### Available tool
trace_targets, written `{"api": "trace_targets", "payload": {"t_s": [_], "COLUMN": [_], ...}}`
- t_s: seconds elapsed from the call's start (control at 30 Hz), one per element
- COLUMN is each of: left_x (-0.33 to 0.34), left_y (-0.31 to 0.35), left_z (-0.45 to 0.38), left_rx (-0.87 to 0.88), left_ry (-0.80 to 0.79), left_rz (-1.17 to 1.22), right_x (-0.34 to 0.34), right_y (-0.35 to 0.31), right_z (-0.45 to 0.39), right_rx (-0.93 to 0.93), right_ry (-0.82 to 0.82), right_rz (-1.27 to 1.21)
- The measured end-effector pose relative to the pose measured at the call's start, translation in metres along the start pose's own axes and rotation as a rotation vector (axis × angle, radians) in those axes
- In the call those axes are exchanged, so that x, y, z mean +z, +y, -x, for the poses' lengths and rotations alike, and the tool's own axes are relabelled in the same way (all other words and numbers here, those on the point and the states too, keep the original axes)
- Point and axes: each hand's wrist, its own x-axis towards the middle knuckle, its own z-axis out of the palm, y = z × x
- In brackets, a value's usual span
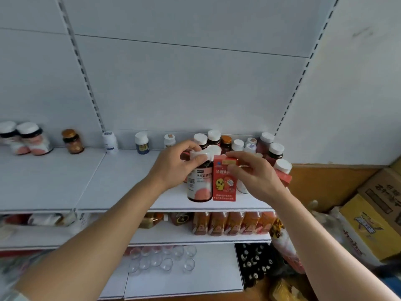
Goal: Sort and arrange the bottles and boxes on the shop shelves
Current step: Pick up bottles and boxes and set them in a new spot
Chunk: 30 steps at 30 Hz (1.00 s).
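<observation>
One dark bottle (199, 181) in left hand (175, 166), one red box (224, 181) in right hand (253, 174)

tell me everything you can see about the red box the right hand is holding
The red box is a tall, upright carton, seemingly cardboard, with white Chinese lettering, a yellow cartoon chick and a yellow label on its closed top. It stands near the front edge of the white shelf, against a dark white-capped bottle. The right hand pinches its top.
</observation>
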Motion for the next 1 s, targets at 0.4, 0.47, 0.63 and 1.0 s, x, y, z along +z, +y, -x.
{"api": "trace_targets", "payload": {"t_s": [0.4,0.47,0.63,1.0], "left_x": [-0.124,-0.152,-0.232,-0.369], "left_y": [-0.052,-0.065,-0.099,-0.169], "left_z": [0.081,0.1,0.146,0.21], "left_rx": [-0.15,-0.168,-0.192,-0.273], "left_ry": [0.251,0.275,0.357,0.453], "left_rz": [0.008,0.01,-0.001,-0.048], "right_x": [0.114,0.142,0.222,0.372], "right_y": [-0.095,-0.114,-0.17,-0.268], "right_z": [-0.022,-0.024,-0.023,-0.033], "right_rx": [-0.156,-0.175,-0.231,-0.36], "right_ry": [-0.198,-0.215,-0.264,-0.319], "right_rz": [-0.044,-0.045,-0.053,-0.039]}}
